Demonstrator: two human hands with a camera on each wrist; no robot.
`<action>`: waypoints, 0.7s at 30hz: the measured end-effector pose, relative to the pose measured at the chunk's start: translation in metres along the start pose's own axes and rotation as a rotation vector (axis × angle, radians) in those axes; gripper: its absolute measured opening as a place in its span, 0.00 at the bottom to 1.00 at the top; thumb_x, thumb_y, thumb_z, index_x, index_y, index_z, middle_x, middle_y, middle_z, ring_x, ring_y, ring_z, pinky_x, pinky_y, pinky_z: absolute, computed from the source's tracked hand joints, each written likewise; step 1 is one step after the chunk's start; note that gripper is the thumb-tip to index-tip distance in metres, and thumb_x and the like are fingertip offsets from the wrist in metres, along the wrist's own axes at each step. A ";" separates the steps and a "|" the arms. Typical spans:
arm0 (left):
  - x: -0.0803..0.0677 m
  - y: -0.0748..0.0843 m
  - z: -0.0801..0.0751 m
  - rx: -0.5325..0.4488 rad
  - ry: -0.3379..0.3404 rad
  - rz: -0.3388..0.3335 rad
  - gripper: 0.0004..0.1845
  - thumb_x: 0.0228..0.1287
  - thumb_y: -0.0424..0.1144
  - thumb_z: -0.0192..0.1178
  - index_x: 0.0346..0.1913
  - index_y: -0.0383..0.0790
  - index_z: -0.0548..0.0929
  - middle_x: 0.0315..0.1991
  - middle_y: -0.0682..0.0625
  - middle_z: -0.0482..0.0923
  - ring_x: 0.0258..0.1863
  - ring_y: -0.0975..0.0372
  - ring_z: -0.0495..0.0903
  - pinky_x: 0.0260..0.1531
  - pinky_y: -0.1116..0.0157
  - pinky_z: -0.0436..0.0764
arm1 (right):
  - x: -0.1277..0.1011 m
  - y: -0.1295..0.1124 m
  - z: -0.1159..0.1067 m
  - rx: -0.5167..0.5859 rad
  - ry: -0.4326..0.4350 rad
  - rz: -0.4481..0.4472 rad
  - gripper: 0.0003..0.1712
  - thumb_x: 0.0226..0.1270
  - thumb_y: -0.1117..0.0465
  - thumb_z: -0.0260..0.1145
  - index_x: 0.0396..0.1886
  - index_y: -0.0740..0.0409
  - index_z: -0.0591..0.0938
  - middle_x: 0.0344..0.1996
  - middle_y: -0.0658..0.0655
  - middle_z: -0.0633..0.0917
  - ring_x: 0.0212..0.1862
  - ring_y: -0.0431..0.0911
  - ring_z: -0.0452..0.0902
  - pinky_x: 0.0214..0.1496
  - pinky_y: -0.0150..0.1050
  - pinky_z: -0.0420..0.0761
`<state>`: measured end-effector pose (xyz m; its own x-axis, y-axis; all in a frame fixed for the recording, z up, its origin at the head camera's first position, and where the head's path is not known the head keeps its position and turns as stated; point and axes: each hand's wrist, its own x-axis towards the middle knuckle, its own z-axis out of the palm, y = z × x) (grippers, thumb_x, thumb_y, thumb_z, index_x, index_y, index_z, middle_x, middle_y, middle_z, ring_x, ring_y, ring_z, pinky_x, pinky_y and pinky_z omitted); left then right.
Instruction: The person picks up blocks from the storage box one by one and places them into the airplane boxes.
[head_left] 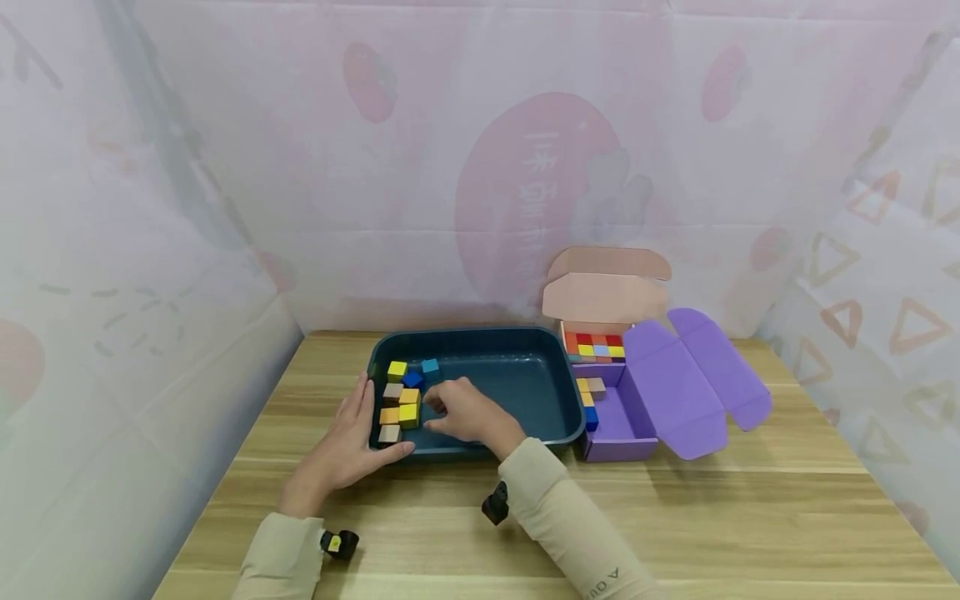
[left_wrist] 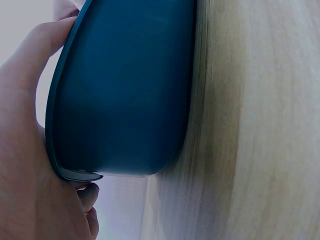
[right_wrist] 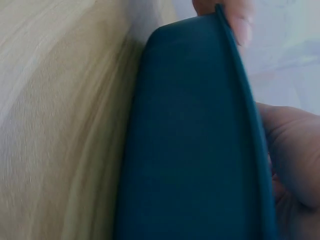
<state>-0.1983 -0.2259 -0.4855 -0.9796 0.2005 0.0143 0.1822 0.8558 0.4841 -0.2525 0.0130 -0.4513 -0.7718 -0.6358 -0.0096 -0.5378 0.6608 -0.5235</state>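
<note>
Table: a pale wooden tabletop (head_left: 675,517) with visible grain carries everything; both beige sleeves reach onto it from the near edge.
Left hand: the left hand (head_left: 345,446) lies flat against the near left corner of the dark teal plastic tray (head_left: 525,346), fingers straight along the outer wall and thumb at the rim. The left wrist view shows the palm (left_wrist: 25,165) pressed to the tray's outer wall (left_wrist: 125,90). It is relaxed, clasping nothing.
Right hand: the right hand (head_left: 465,410) reaches over the tray's near rim, fingers curled down inside beside the blocks. Whether they pinch a block cannot be told; the right wrist view shows only the tray wall (right_wrist: 195,140) and part of the hand behind it.
Blocks in tray: small wooden cubes (head_left: 401,400) sit grouped in the tray's left part: beige, orange and yellow ones nearest, then a dark blue, a yellow and a light blue one further back.
Purple box: an open purple cardboard box (head_left: 622,437) stands touching the tray's right side, lid flaps spread to the right, with a few cubes stacked in its left corner.
Pink box: behind it, an open pink cardboard box (head_left: 603,296) holds rows of coloured cubes, its lid raised.
Backdrop: pale printed sheeting (head_left: 480,150) surrounds the table.
</note>
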 end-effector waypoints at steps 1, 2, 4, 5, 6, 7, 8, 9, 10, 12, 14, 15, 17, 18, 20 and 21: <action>0.000 0.000 0.000 0.002 0.000 0.001 0.70 0.62 0.75 0.63 0.86 0.33 0.36 0.88 0.39 0.27 0.84 0.30 0.40 0.76 0.26 0.53 | 0.003 0.000 0.002 -0.010 0.004 -0.001 0.24 0.75 0.57 0.72 0.66 0.60 0.84 0.59 0.58 0.89 0.57 0.46 0.88 0.58 0.36 0.88; 0.000 0.000 -0.001 0.004 0.000 0.003 0.70 0.62 0.75 0.63 0.86 0.33 0.36 0.88 0.39 0.27 0.84 0.30 0.40 0.76 0.26 0.53 | 0.005 -0.001 0.004 -0.020 0.007 0.000 0.23 0.74 0.57 0.72 0.65 0.60 0.84 0.58 0.58 0.89 0.57 0.46 0.88 0.58 0.36 0.88; 0.000 0.000 -0.001 0.003 -0.001 0.005 0.70 0.62 0.75 0.63 0.86 0.33 0.36 0.88 0.38 0.28 0.84 0.30 0.40 0.75 0.26 0.53 | 0.010 -0.002 0.008 -0.025 0.009 0.003 0.21 0.74 0.57 0.72 0.63 0.59 0.85 0.57 0.57 0.89 0.56 0.47 0.88 0.58 0.37 0.89; 0.000 0.000 -0.001 0.005 -0.002 0.005 0.70 0.62 0.75 0.63 0.86 0.32 0.37 0.88 0.38 0.28 0.84 0.30 0.40 0.76 0.26 0.53 | 0.011 -0.003 0.010 -0.024 0.010 0.006 0.21 0.74 0.57 0.72 0.62 0.59 0.85 0.56 0.57 0.89 0.56 0.47 0.88 0.58 0.37 0.89; 0.000 0.000 -0.001 0.005 -0.002 0.006 0.70 0.62 0.75 0.62 0.85 0.32 0.37 0.88 0.38 0.28 0.84 0.30 0.40 0.76 0.26 0.54 | 0.013 -0.003 0.011 -0.028 0.011 0.009 0.21 0.74 0.57 0.72 0.62 0.59 0.86 0.56 0.57 0.89 0.56 0.47 0.88 0.58 0.38 0.88; 0.000 0.000 -0.001 0.003 -0.002 0.006 0.70 0.62 0.75 0.62 0.85 0.32 0.37 0.88 0.38 0.28 0.84 0.30 0.40 0.76 0.26 0.53 | 0.015 -0.004 0.013 -0.027 0.012 0.012 0.20 0.74 0.57 0.72 0.61 0.59 0.86 0.56 0.57 0.89 0.56 0.48 0.87 0.58 0.38 0.88; 0.000 0.000 -0.001 0.003 -0.002 0.007 0.70 0.62 0.75 0.63 0.85 0.32 0.37 0.88 0.38 0.28 0.84 0.30 0.40 0.76 0.26 0.53 | 0.016 -0.004 0.014 -0.029 0.016 0.015 0.20 0.74 0.57 0.72 0.61 0.59 0.86 0.55 0.57 0.89 0.56 0.48 0.87 0.58 0.38 0.88; 0.000 0.000 -0.001 0.001 -0.001 0.006 0.69 0.63 0.74 0.63 0.85 0.32 0.37 0.88 0.38 0.28 0.84 0.30 0.40 0.76 0.26 0.53 | 0.017 -0.004 0.015 -0.031 0.019 0.018 0.20 0.73 0.57 0.73 0.61 0.59 0.86 0.55 0.57 0.90 0.56 0.47 0.87 0.58 0.38 0.88; 0.000 0.001 0.000 0.000 0.001 0.008 0.69 0.63 0.74 0.63 0.85 0.32 0.37 0.88 0.38 0.28 0.84 0.30 0.40 0.76 0.26 0.53 | 0.018 -0.004 0.016 -0.030 0.022 0.021 0.21 0.73 0.58 0.73 0.61 0.59 0.86 0.55 0.57 0.90 0.56 0.48 0.87 0.59 0.38 0.88; 0.000 0.001 0.000 -0.003 0.001 0.007 0.69 0.63 0.73 0.64 0.85 0.32 0.37 0.88 0.38 0.28 0.84 0.30 0.40 0.76 0.26 0.53 | 0.020 -0.004 0.018 -0.034 0.032 0.028 0.21 0.73 0.58 0.73 0.61 0.60 0.86 0.54 0.56 0.90 0.55 0.47 0.87 0.59 0.38 0.88; 0.000 0.001 0.001 -0.009 0.003 0.008 0.69 0.63 0.72 0.64 0.85 0.32 0.37 0.88 0.39 0.27 0.84 0.30 0.40 0.76 0.26 0.53 | 0.022 -0.005 0.020 -0.036 0.039 0.039 0.20 0.72 0.58 0.74 0.61 0.59 0.86 0.54 0.56 0.90 0.54 0.46 0.87 0.59 0.38 0.88; 0.000 0.001 0.001 -0.012 0.003 0.008 0.69 0.63 0.73 0.64 0.85 0.32 0.37 0.88 0.38 0.27 0.84 0.30 0.40 0.76 0.26 0.53 | 0.023 -0.005 0.020 -0.031 0.041 0.045 0.20 0.72 0.58 0.74 0.61 0.59 0.86 0.54 0.55 0.90 0.53 0.45 0.87 0.59 0.37 0.88; 0.001 0.000 0.001 -0.014 0.004 0.008 0.69 0.63 0.73 0.64 0.85 0.32 0.37 0.88 0.38 0.27 0.84 0.30 0.40 0.76 0.26 0.53 | 0.025 -0.006 0.021 -0.025 0.046 0.057 0.20 0.72 0.58 0.74 0.60 0.58 0.86 0.53 0.54 0.90 0.52 0.43 0.87 0.58 0.36 0.88; 0.000 0.001 0.001 -0.016 0.005 0.009 0.70 0.62 0.73 0.64 0.85 0.32 0.37 0.88 0.38 0.27 0.84 0.30 0.40 0.76 0.26 0.54 | 0.026 -0.007 0.022 -0.020 0.047 0.064 0.20 0.72 0.58 0.74 0.60 0.58 0.86 0.53 0.54 0.90 0.51 0.43 0.87 0.57 0.35 0.88; 0.000 0.001 0.000 -0.016 0.004 0.006 0.70 0.62 0.73 0.64 0.85 0.31 0.36 0.88 0.38 0.27 0.84 0.30 0.40 0.76 0.26 0.54 | 0.028 -0.007 0.023 -0.012 0.053 0.072 0.19 0.72 0.58 0.74 0.60 0.58 0.87 0.52 0.53 0.90 0.50 0.41 0.88 0.55 0.34 0.88; 0.000 0.001 0.000 -0.017 0.005 0.007 0.70 0.62 0.73 0.64 0.85 0.31 0.37 0.88 0.37 0.28 0.83 0.29 0.40 0.75 0.26 0.54 | 0.029 -0.007 0.024 -0.003 0.057 0.076 0.19 0.72 0.59 0.74 0.59 0.58 0.87 0.51 0.54 0.90 0.50 0.41 0.88 0.55 0.34 0.88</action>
<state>-0.1984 -0.2252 -0.4852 -0.9787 0.2043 0.0218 0.1877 0.8464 0.4984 -0.2632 -0.0196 -0.4682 -0.8285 -0.5599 -0.0012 -0.4777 0.7079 -0.5203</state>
